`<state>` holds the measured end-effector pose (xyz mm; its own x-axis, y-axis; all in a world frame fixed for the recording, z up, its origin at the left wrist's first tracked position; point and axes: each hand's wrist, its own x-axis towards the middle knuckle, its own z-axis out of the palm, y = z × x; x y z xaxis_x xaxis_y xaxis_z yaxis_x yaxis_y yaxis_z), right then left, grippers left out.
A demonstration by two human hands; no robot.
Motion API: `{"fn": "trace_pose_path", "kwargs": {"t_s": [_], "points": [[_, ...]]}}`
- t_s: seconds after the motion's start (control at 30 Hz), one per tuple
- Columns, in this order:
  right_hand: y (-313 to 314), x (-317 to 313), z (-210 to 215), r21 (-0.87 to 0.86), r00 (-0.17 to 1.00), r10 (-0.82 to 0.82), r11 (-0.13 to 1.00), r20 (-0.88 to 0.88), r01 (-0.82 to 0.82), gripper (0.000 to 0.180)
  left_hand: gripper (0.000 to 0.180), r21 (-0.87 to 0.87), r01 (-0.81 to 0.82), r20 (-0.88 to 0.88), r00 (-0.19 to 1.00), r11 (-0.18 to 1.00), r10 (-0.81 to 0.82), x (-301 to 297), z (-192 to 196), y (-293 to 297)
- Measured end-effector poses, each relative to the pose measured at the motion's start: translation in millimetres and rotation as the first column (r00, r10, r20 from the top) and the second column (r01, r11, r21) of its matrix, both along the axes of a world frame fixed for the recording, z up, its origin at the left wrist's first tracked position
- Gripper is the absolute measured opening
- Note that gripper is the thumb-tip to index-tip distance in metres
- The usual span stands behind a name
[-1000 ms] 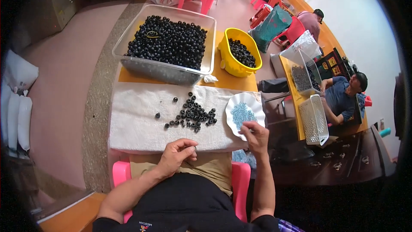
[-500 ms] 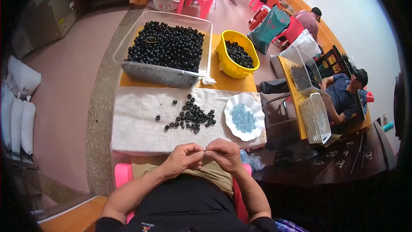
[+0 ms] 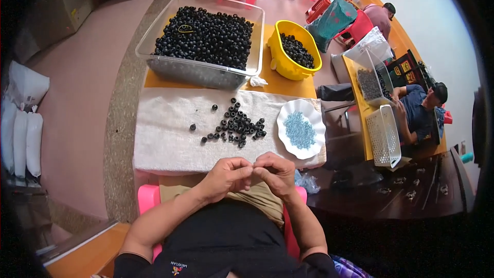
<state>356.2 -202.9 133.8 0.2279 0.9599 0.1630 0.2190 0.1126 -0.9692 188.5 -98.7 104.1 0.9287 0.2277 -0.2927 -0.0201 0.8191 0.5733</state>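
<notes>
Just off the near edge of the towel, my left hand (image 3: 229, 179) and my right hand (image 3: 276, 173) meet in front of me, both with thumb and forefinger pinched together. Whatever lies between the fingertips is too small to make out. Beyond them, a loose pile of black ring-like pieces (image 3: 238, 125) with holes lies on the whitish towel (image 3: 167, 139). Right of the pile, a white plate with a wavy rim (image 3: 283, 132) holds small light-blue pieces (image 3: 300, 130).
Behind the towel stand a clear plastic bin (image 3: 193, 68) full of black pieces and a yellow tub (image 3: 315, 46) holding more. At right, a person (image 3: 417, 107) works beside a white perforated basket (image 3: 383, 136). White sacks (image 3: 25, 136) stand at far left.
The view has shifted, so the table things sit a little higher in the picture. My hands stay pinched together at the fingertips, near the towel's edge.
</notes>
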Motion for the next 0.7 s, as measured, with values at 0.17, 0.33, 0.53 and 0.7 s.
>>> {"fn": "trace_pose_path", "kwargs": {"t_s": [0.17, 0.33, 0.53, 0.7], "points": [[5.4, 3.9, 5.1, 0.034, 0.999, -0.026, 0.999, 0.047, 0.025, 0.007, 0.013, 0.134, -0.094, 0.020, 0.996, 0.986, 0.092, 8.2, 1.6, 2.0], [3.7, 11.7, 4.3, 0.037, 0.992, -0.047, 0.998, 0.117, 0.043, 0.007, 0.018, 0.272, -0.109, -0.001, 0.994, 0.956, 0.113, 15.7, 5.9, 3.6], [2.1, 19.6, 6.3, 0.016, 0.978, -0.042, 0.999, 0.203, 0.039, 0.012, 0.021, 0.252, -0.030, -0.042, 0.998, 0.967, 0.042, 19.9, 10.6, 9.4], [0.7, 22.0, 5.4, 0.038, 0.988, -0.015, 0.999, 0.153, 0.009, 0.013, 0.020, 0.168, -0.020, -0.042, 0.999, 0.986, 0.027, 22.3, 12.1, 11.2]]}}
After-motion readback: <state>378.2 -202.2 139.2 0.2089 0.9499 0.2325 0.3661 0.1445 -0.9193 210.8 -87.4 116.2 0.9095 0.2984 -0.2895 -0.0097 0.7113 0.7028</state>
